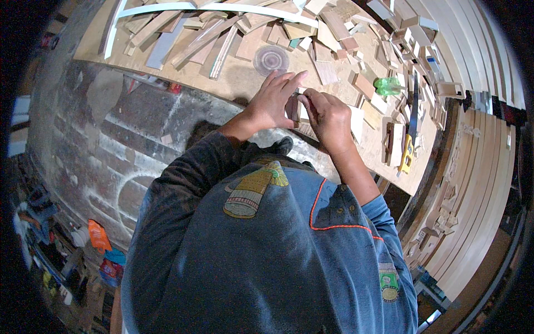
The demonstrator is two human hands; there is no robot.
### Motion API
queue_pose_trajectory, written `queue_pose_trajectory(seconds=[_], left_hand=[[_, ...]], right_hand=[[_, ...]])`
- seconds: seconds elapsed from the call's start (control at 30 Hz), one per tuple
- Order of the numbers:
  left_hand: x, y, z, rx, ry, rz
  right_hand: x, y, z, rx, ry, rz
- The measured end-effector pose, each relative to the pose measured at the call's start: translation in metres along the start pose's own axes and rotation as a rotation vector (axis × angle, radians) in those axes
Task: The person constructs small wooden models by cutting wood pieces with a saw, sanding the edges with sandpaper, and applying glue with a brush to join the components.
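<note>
My left hand (268,106) is over the near edge of the workbench, its fingers stretched and its thumb lower down. Between that thumb and the fingers sits a small dark brown block (292,108), partly covered. My right hand (330,118) meets it from the right, thumb and forefinger pinched together at the block's upper side. Whatever is in that pinch is too small to make out. Just beyond the left fingertips lies a round, clear, ringed disc (271,60) on the bench top.
Wood offcuts (222,47) cover the plywood bench (236,86). At the right are a handsaw with a yellow handle (407,154) and a green plastic bottle (388,86). Long boards (473,195) are stacked beyond. A stained concrete floor (119,145) spreads at the left, with an orange bag (99,235).
</note>
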State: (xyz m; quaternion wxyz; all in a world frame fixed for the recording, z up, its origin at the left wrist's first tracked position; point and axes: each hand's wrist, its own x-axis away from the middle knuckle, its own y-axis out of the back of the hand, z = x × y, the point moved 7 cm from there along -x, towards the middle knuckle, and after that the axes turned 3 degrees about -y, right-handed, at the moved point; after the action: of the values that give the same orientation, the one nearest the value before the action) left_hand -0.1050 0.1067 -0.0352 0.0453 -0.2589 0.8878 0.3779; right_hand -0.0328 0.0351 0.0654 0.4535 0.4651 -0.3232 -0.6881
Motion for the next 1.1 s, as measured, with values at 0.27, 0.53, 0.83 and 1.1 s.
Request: queue_pose_trajectory(seconds=[0.27,0.53,0.83,1.1], left_hand=[[0.001,-0.003,0.005,0.031,-0.025,-0.069],[0.0,-0.001,0.002,0.01,-0.043,-0.065],[0.0,0.001,0.002,0.01,-0.031,-0.054],[-0.001,-0.002,0.002,-0.005,-0.043,-0.038]], right_hand=[[0.017,0.0,0.012,0.025,0.024,0.091],[0.024,0.01,0.024,-0.047,-0.007,0.091],[0.009,0.001,0.01,0.025,0.04,0.023],[0.026,0.016,0.002,-0.118,-0.161,0.099]])
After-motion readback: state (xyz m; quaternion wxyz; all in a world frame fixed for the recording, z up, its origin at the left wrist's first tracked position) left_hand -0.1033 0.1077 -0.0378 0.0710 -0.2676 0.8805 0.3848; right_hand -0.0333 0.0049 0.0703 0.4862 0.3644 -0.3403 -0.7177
